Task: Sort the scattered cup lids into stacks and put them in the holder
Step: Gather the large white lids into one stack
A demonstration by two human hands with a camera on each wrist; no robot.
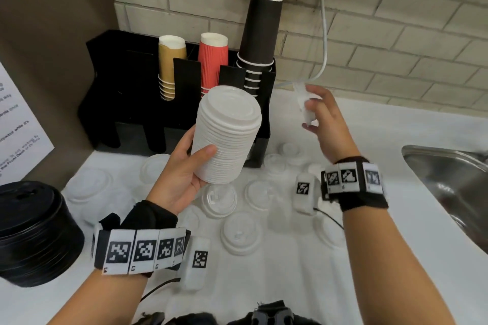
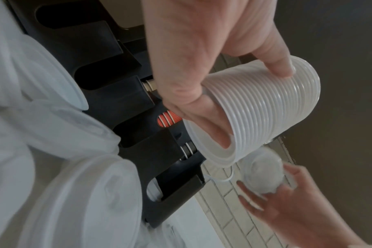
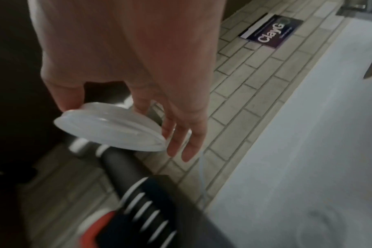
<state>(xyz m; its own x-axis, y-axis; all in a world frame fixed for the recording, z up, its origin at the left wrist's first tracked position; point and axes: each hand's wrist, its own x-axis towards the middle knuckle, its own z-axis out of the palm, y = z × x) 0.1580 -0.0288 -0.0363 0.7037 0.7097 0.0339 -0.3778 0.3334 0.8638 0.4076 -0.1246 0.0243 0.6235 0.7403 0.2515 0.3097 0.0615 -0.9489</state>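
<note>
Stacking step: left hand, fingers curled round tall white plastic lid stack; right hand fingertips pinching single translucent lid, best seated squarely on top.

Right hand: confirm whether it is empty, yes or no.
No, the right hand pinches a single white lid by its rim, held in the air above the counter.

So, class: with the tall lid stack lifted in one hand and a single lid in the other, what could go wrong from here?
1. The left hand grips the tilted white lid stack from the side only, so lids might slide off.
2. The right hand holds the single lid by its edge; it could slip.
3. Falling lids would mix with the loose lids on the counter.
</note>
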